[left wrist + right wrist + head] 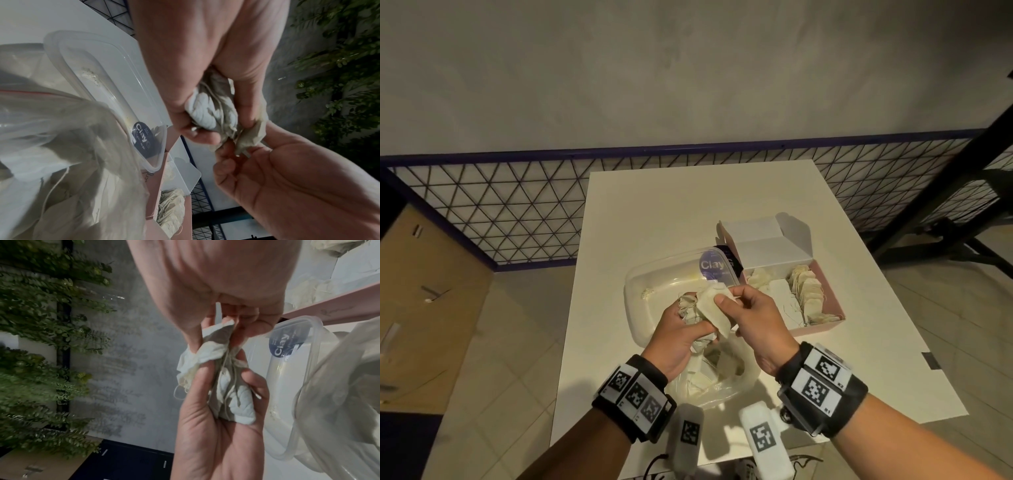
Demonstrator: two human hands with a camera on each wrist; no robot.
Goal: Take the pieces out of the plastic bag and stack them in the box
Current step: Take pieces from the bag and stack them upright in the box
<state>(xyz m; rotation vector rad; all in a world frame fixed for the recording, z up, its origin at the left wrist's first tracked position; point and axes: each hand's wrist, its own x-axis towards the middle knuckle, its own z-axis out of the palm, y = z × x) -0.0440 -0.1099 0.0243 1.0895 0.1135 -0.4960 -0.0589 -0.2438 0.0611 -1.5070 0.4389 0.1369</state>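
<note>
My left hand (681, 329) grips a crumpled bunch of cream tea-bag pieces (693, 313) with tangled strings, held above the table. My right hand (739, 301) pinches one flat piece (714, 308) at the top of that bunch between thumb and fingers. In the left wrist view the bunch (213, 113) sits in my left fist (197, 100); the right hand (236, 155) tugs its end. The right wrist view shows the pinched piece (216, 340) and the bunch (232, 399). The clear plastic bag (715, 377) with more pieces lies under my hands. The pink box (828, 298) at right holds a row of stacked pieces (810, 294).
A clear plastic container (650, 291) with a "Clay" label (714, 263) stands behind my hands, beside the box's raised white lid (767, 240). The white table (654, 205) is backed by a wire mesh fence (500, 212). Two white tagged devices (763, 442) lie at the near edge.
</note>
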